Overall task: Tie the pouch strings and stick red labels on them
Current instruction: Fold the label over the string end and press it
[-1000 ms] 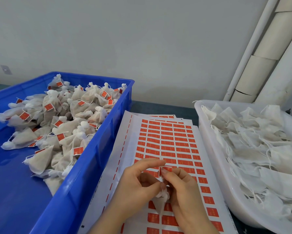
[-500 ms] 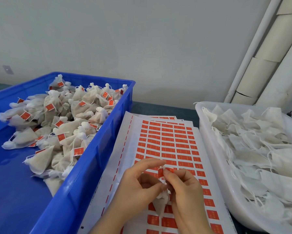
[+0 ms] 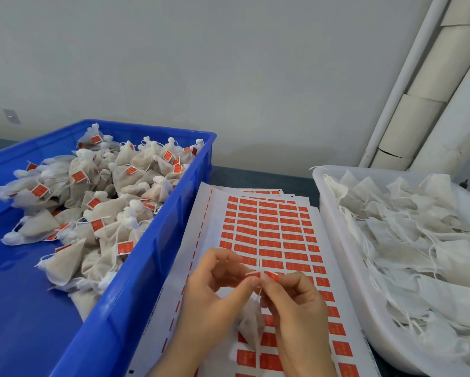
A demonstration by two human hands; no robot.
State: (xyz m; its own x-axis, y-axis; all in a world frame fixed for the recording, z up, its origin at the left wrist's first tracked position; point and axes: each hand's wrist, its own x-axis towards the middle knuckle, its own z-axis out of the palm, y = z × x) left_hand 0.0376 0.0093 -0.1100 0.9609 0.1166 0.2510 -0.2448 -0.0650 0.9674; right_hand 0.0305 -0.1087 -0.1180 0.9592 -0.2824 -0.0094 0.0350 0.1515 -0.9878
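Observation:
My left hand [image 3: 217, 297] and my right hand [image 3: 296, 308] meet over the sheet of red labels [image 3: 269, 229]. Between their fingertips they pinch a red label [image 3: 267, 276] folded around the string of a small beige pouch [image 3: 251, 325]. The pouch hangs below the fingers, partly hidden by both hands. The string runs up from its gathered neck into the pinch.
A blue crate [image 3: 136, 268] on the left holds a heap of tied pouches with red labels [image 3: 100, 191]. On the right a white tub [image 3: 345, 257] is filled with flat untied pouches [image 3: 418, 240]. More label sheets lie under the top one. A grey wall and pale pipes stand behind.
Both hands have stayed in place. The fingertips have pressed closer together on the label, which now lies flatter along the string.

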